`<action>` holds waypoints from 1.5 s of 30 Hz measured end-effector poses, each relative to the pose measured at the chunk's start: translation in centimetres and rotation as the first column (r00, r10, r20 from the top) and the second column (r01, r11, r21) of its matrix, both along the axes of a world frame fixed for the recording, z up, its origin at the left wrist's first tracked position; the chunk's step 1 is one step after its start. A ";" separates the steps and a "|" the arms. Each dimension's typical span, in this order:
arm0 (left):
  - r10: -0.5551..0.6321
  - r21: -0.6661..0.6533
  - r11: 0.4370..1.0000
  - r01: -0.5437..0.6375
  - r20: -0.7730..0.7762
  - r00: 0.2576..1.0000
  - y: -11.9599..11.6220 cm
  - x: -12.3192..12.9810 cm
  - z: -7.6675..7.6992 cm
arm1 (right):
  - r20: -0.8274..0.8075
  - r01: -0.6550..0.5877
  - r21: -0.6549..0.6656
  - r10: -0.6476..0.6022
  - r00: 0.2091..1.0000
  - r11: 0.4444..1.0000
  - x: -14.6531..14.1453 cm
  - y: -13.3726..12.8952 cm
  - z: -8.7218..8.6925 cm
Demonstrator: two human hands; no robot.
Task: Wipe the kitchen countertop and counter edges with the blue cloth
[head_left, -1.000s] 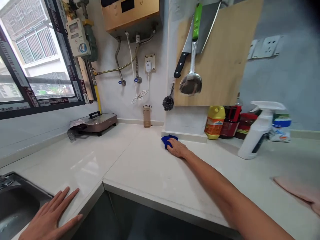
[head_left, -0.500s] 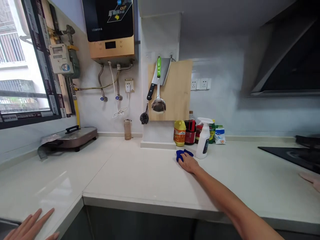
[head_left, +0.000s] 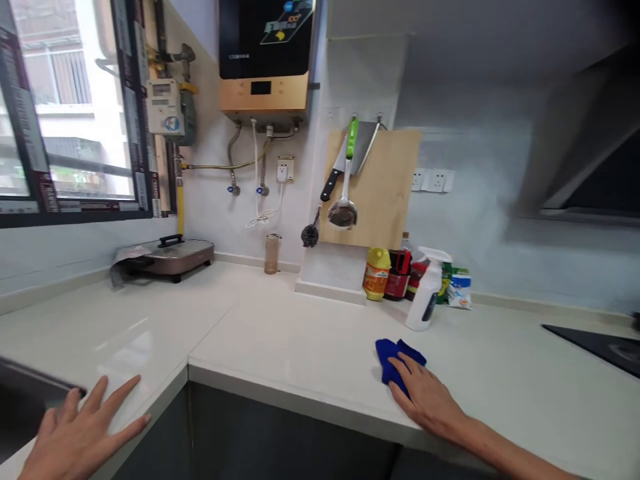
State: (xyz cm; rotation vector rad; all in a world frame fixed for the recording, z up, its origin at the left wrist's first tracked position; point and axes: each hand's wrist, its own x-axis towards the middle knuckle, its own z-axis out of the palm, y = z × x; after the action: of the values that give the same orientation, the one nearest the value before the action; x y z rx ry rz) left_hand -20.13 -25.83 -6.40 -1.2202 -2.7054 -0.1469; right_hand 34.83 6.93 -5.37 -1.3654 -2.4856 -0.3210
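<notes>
Right hand [head_left: 430,397] grasping the blue cloth [head_left: 389,360] on the counter [head_left: 300,333], in front of the spray bottle [head_left: 425,293]. Left hand [head_left: 80,430] released, fingers spread, beside the sink [head_left: 23,397]; palm contact unclear.

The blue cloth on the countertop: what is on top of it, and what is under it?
The right hand lies partly on the blue cloth, which rests on the white countertop. Whatever is directly beneath the cloth is covered.

The countertop [head_left: 280,333] lies open left of the blue cloth [head_left: 387,353]; beyond the cloth, a spray bottle [head_left: 424,295] obstructs.
</notes>
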 end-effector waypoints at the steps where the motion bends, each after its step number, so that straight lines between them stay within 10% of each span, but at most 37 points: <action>1: -0.002 -0.019 1.000 0.002 0.001 1.000 0.0 0.4 0.3 | -0.023 -0.045 -0.012 0.045 0.999 0.999 -0.4 -0.6 -0.5; 8: -0.036 0.067 0.997 0.034 0.021 0.999 -0.1 0.9 0.1 | -0.092 -0.374 -0.164 0.363 0.927 0.913 -9.3 -4.5 0.4; 25: 0.017 -0.032 0.999 -0.010 0.227 0.974 -0.3 3.8 2.9 | -0.110 -0.851 -0.281 0.865 0.489 0.445 -42.9 -8.9 1.7; 33: -0.007 -0.011 1.000 0.010 0.218 0.976 -0.2 3.2 2.3 | -0.087 -0.847 -0.269 0.864 0.495 0.458 -52.7 -6.7 1.3; 45: -0.039 -0.014 0.999 0.042 0.170 0.985 -1.0 1.9 0.7 | -0.080 -0.670 -0.250 0.675 0.734 0.699 -54.1 8.0 1.3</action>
State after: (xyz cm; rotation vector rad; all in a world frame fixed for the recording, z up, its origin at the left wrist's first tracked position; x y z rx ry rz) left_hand -18.23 -26.81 -5.70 -1.3253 -2.8312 -0.2437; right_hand -19.24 14.89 -4.06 -0.4132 -2.9018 0.1750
